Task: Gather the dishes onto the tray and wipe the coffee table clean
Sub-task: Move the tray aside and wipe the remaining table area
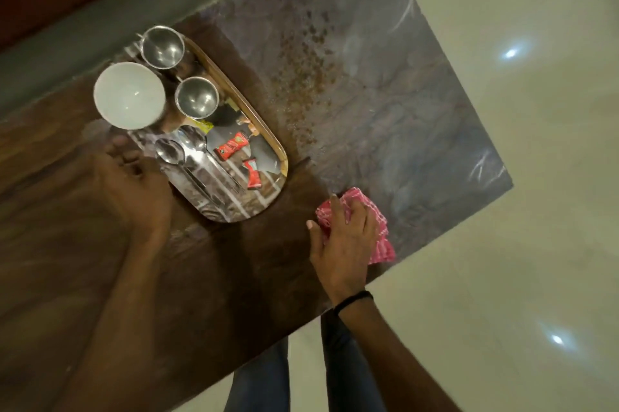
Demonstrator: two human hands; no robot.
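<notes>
Dishes: I judge the gathering done; I see no dish on the bare worktop [234,277], all of them sit on the tray [283,157].
Tray position: at 10 o'clock from frame centre, on the dark wood part of the worktop.
Wiping: I judge it barely begun; a band of brown crumbs [301,76] lies on the grey stone part, at 1 o'clock from the tray.
Cloth: one pink checked cloth [382,240], at 4 o'clock from the tray, near the worktop's front edge and well apart from the crumbs.
Right hand [345,240]: palm down on the cloth, fingers spread over it, pressing rather than pinching.
Left hand [134,184]: blurred, released, fingers loose and holding nothing; just beside the tray at its 8 o'clock. Contact with the rim I cannot tell.
Steel cups: two [163,47], [197,97], upright, at the tray's far end.
White bowl [129,95]: one, at 9 o'clock from the nearer cup.
Spoons [170,152]: at least two; the handles overlap, so no firm count.
Red sachets [231,150]: two, on the tray's near half.
</notes>
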